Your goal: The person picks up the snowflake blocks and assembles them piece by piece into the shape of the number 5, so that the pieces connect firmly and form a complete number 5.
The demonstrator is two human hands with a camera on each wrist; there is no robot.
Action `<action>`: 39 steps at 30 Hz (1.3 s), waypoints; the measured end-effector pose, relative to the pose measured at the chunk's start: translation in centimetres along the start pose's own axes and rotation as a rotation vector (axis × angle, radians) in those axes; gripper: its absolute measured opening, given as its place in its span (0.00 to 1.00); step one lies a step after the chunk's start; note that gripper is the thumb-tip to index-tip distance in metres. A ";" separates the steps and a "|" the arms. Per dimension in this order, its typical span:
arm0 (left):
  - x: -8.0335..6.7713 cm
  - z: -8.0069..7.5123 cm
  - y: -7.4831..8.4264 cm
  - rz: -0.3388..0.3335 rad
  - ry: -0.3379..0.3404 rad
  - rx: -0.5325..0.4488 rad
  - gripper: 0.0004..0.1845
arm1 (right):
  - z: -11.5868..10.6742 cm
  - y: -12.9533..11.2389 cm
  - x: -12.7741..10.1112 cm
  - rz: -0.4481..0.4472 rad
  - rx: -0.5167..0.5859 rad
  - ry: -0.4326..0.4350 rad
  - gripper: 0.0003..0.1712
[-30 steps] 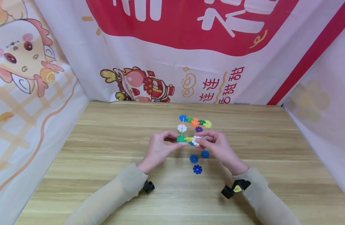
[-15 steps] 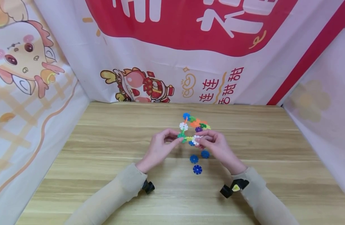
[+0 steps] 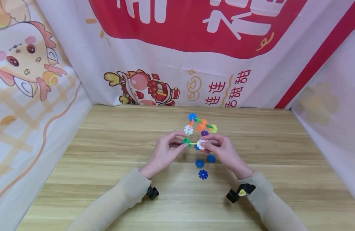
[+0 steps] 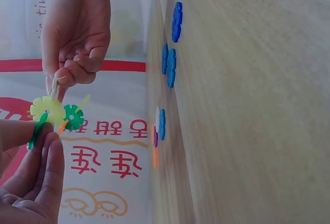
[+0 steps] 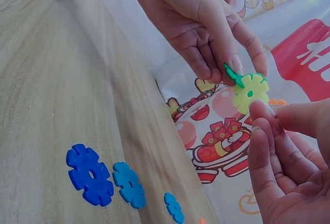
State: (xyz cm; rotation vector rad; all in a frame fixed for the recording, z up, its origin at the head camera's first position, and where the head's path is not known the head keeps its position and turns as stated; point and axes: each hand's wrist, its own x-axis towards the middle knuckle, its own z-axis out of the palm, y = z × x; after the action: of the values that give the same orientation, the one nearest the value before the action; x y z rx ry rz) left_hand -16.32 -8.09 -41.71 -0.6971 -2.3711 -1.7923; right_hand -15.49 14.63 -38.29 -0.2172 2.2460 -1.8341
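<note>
In the head view, my left hand (image 3: 165, 152) pinches a green notched plastic disc (image 3: 186, 142) between thumb and fingers. My right hand (image 3: 225, 150) pinches a white notched disc (image 3: 200, 144). A yellow disc (image 4: 47, 109) joins these two, edge-on in the head view. From the green disc a chain of interlocked discs runs away from me, through another white disc (image 3: 188, 130) and an orange one to a blue disc (image 3: 192, 117). There it bends right, through green and orange discs, to a yellow-green end disc (image 3: 213, 128). Both wrist views show the joined discs held above the table.
Loose discs lie on the wooden table (image 3: 108, 179): a dark blue disc (image 3: 203, 174), two blue ones nearer my right hand, and a purple disc (image 3: 204, 133) beyond it. Printed cloth (image 3: 177, 61) hangs along the back and sides.
My left hand shifts its grip on the green disc and turns it. The yellow disc goes from face-up to edge-on, and the chain's far end swings slightly. My right hand stays in place.
</note>
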 end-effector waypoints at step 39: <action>0.2 0.8 0.0 -0.125 -0.001 -0.090 0.13 | 0.7 0.1 -0.1 -0.106 0.041 0.042 0.12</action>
State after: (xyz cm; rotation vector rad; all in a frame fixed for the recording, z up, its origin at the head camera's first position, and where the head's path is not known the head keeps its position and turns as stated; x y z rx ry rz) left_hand -16.34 -7.31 -41.94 -0.5711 -2.3972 -1.9584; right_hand -15.22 14.01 -38.48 -0.2982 2.2622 -1.9538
